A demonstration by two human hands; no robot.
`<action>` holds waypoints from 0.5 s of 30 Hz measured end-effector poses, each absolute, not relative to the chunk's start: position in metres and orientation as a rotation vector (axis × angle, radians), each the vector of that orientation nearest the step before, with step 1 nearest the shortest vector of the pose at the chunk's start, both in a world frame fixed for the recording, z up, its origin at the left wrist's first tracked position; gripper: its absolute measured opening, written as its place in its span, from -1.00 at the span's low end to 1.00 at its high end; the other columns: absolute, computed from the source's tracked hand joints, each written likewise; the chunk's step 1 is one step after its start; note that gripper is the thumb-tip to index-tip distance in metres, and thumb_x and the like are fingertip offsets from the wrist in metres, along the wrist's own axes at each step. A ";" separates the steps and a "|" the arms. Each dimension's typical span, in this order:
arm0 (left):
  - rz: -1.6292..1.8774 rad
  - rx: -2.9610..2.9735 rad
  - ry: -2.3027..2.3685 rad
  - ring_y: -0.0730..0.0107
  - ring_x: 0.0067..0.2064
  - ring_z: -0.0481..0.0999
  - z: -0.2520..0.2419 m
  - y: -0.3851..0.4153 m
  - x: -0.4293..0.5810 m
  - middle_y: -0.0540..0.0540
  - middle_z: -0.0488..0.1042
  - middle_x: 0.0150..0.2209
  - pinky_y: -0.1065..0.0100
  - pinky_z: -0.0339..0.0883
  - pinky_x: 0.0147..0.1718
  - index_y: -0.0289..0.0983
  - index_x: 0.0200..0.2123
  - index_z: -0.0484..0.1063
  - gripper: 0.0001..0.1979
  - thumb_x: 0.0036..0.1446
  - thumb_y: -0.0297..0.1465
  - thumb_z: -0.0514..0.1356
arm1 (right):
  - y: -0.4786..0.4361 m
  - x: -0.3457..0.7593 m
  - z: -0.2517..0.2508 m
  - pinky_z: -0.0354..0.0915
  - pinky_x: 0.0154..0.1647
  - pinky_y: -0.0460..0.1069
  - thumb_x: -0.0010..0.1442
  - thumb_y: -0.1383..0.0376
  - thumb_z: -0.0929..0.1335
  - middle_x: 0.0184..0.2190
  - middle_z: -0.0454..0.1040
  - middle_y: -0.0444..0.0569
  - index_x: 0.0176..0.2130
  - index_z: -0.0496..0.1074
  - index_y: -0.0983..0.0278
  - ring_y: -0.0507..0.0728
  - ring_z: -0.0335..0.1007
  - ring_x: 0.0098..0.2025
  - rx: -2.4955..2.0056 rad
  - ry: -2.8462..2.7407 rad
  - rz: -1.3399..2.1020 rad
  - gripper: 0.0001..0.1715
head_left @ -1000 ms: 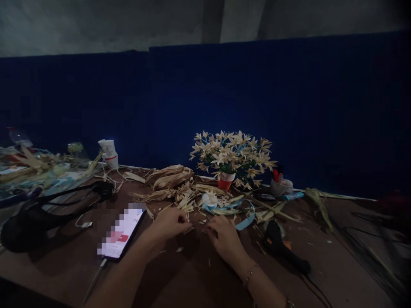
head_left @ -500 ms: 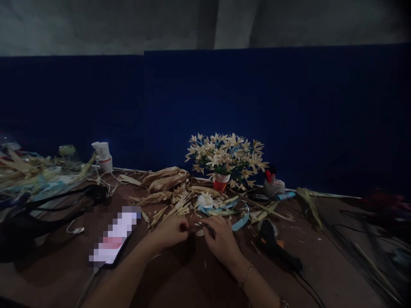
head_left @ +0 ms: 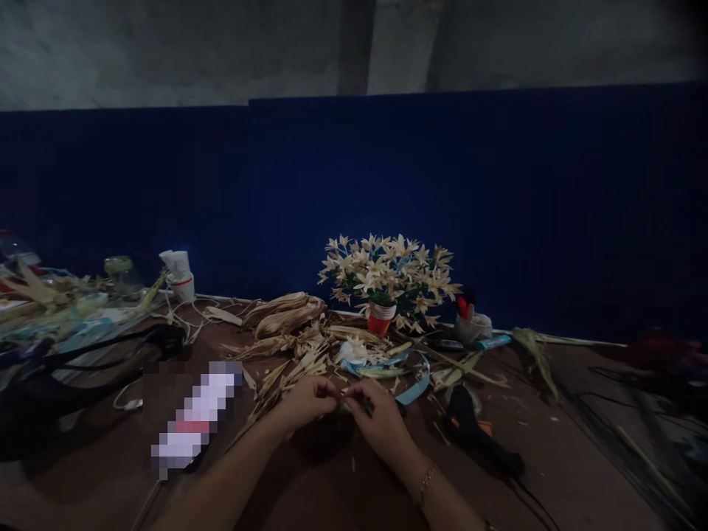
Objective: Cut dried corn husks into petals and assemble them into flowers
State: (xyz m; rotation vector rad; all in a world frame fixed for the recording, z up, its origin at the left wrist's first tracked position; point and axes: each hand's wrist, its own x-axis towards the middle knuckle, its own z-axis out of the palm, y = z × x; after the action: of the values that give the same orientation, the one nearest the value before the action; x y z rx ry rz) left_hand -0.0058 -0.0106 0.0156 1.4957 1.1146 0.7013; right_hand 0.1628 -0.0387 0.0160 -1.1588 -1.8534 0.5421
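Observation:
My left hand [head_left: 310, 402] is closed in a pinch, its fingertips close to those of my right hand [head_left: 377, 414]. A tiny pale piece [head_left: 344, 392] shows between the fingertips; its kind is too small to make out. My right hand curls around a small dark tool [head_left: 366, 405], mostly hidden by the fingers. Just beyond both hands lie dried corn husks [head_left: 310, 354], a white flower-like piece [head_left: 354, 350] and a light blue ribbon [head_left: 416, 387]. Behind them a bunch of pale husk flowers [head_left: 390, 269] stands in a red and white cup [head_left: 381, 318].
A black glue gun [head_left: 476, 428] with its cord lies to the right. At left are a phone [head_left: 202, 417], a black strap [head_left: 110, 376] and a plugged white adapter [head_left: 178, 274]. A holder with red-handled items [head_left: 473, 323] stands before the blue panel [head_left: 276, 184].
My left hand has moved right and my right hand slightly left, so their fingertips now nearly meet. The view has tilted up a little.

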 end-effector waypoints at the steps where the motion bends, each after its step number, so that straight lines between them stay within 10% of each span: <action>1: 0.730 1.513 1.089 0.61 -0.59 0.21 0.015 -0.011 -0.005 0.09 0.29 -0.59 0.52 0.07 -0.60 -0.35 -0.43 0.37 -0.84 -0.19 -0.48 0.12 | -0.037 0.163 0.014 0.22 -0.26 -0.01 0.05 0.37 0.25 -0.42 0.42 -0.06 -0.39 0.37 0.26 0.11 0.32 -0.31 -1.170 -1.808 0.606 -0.89; 15: 1.018 2.068 1.186 0.48 -0.44 0.34 0.027 -0.023 0.000 0.00 0.43 -0.48 0.47 0.17 -0.44 -0.27 -0.45 0.42 -0.92 -0.03 -0.42 0.14 | -0.032 0.164 0.007 0.25 -0.35 -0.07 0.00 0.26 0.32 -0.43 0.40 -0.10 -0.33 0.34 0.29 0.07 0.31 -0.37 -1.063 -1.504 1.043 -0.82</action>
State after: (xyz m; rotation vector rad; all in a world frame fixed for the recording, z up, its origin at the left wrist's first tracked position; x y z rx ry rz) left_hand -0.0005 -0.0228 0.0266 2.0684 1.1860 1.0179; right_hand 0.1637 -0.0322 0.0075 -1.0631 -1.5044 1.0426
